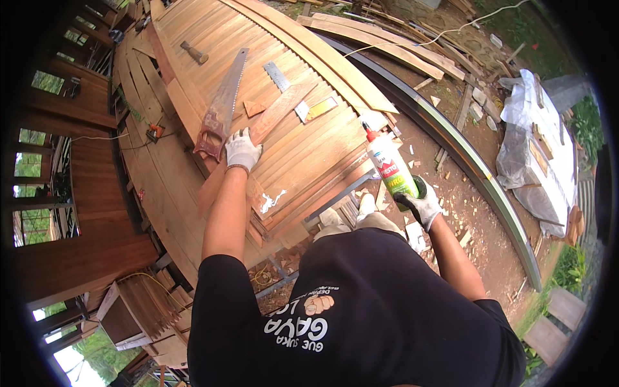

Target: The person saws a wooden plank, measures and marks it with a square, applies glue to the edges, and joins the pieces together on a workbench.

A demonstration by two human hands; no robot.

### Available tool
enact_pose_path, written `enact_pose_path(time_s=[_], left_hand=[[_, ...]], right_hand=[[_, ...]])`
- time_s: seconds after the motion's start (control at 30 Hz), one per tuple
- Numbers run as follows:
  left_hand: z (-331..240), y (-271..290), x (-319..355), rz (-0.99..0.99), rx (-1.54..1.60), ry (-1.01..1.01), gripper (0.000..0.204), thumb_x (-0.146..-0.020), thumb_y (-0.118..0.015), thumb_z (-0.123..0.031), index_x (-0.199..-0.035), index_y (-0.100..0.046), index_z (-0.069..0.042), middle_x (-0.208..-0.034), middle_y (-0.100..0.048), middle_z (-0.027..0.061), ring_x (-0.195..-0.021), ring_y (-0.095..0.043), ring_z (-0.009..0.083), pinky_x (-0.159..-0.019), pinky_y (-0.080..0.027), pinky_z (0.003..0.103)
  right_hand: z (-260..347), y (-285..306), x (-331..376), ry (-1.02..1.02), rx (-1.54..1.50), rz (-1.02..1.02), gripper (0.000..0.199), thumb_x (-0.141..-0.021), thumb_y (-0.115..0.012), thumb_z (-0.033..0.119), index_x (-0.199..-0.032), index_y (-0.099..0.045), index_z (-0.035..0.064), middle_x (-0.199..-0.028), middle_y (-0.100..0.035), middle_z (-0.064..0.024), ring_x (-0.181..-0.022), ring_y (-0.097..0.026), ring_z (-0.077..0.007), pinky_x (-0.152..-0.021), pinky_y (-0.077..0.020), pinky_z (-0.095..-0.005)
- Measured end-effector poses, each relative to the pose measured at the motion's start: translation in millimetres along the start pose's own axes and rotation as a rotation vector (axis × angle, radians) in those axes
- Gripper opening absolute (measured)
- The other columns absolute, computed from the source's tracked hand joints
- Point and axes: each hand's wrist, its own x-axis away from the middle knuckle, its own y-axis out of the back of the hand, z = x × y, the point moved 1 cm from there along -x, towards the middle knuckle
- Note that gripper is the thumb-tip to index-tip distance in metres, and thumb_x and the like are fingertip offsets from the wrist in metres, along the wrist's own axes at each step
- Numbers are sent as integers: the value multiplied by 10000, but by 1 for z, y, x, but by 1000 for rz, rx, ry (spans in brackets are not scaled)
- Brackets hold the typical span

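- Two things sit in our gloved hands: a glue bottle on the right and a long wooden slat on the left.
- We hold the glue bottle by its green base, with its white body rising up and to the left and its red nozzle tip over the right edge of the stacked boards.
- Our right hand is closed around the bottle's bottom end, wearing a white work glove, the forearm running down and to the right toward our shoulder.
- Our left hand lies on the lower part of the slat, fingers pressed down flat on the wood; we cannot tell whether they curl around its edge.
- Our left arm stretches nearly straight up from the lower edge, the elbow only slightly bent.
- The slat runs diagonally across the stack, from near our left wrist up to the right.
- Just left of the left hand we see a hand saw, its rusty handle almost touching the glove and its blade pointing away from us.
- A metal square rests beside the slat's far end, and a hammer lies farther up the boards.
- A white smear of glue marks the stack's near edge, between our two arms.
- To the right, bare ground with wood scraps lies beyond the bottle.
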Motion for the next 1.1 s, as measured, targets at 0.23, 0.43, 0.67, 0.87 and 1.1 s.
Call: enact_pose_path(time_s=[0.23, 0.43, 0.67, 0.87, 1.1], left_hand=[[-1, 5, -38, 243, -92, 22, 982, -716, -856, -523, -1506, -443, -112, -1452, -545, 193, -1344, -531, 352, -1118, -439, 433], [-3, 17, -22, 148, 47, -3, 910, -688, -880, -456, -1422, -487, -89, -1361, -580, 225, -1267, -578, 367, -1053, -494, 432], [-53, 79, 59, -6, 210, -83, 893, -669, -878, -365, -1417, -470, -98, -1341, -561, 232, -1208, -603, 382, -1013, -515, 460], [-99, 97, 143, 3, 355, -119, 875, -659, -891, -322, -1394, -485, -77, -1318, -581, 202, -1177, -613, 389, -986, -519, 467], [-152, 72, 218, 65, 509, -148, 744, -693, -906, -345, -1287, -553, -70, -1127, -713, 176, -1086, -697, 318, -917, -557, 412]], right_hand=[[-41, 25, 74, -154, -170, -165, 523, -792, -828, 91, -1259, -609, 3, -1119, -712, -88, -992, -692, -182, -890, -571, -343], [-67, 31, 99, -181, -182, -254, 508, -796, -827, 97, -1248, -615, 1, -1103, -722, -92, -982, -699, -187, -885, -569, -339], [-61, 46, 74, -122, -312, -236, 496, -789, -823, 68, -1239, -620, 12, -1089, -718, -83, -943, -693, -173, -848, -566, -324], [-37, 80, 71, -90, -367, -176, 505, -829, -791, 55, -1288, -589, 2, -1107, -710, -92, -959, -703, -188, -870, -574, -337], [-41, 119, 81, -26, -351, -168, 532, -818, -781, 84, -1309, -595, 0, -1094, -716, -83, -954, -699, -181, -858, -563, -333]])
